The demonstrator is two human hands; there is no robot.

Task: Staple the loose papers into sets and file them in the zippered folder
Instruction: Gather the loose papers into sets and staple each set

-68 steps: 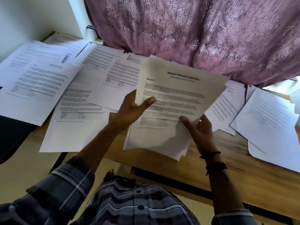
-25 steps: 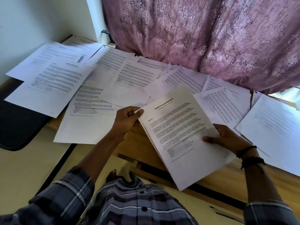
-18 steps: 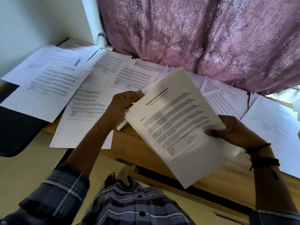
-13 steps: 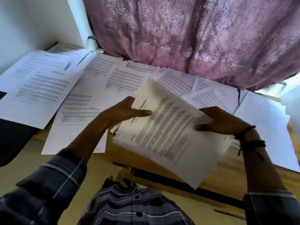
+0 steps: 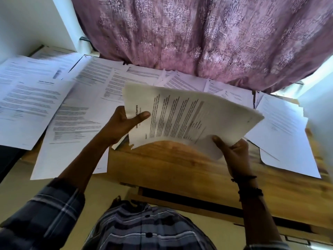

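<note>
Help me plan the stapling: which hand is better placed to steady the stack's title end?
Likely left: the left hand grips the stack at its title end; the right hand holds the far corner.

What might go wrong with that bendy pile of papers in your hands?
The thick stack of white printed papers bows between the left hand and right hand, each gripping only an edge, so sheets might slip out. Dropped pages could mix with the loose white sheets covering the wooden table.
</note>
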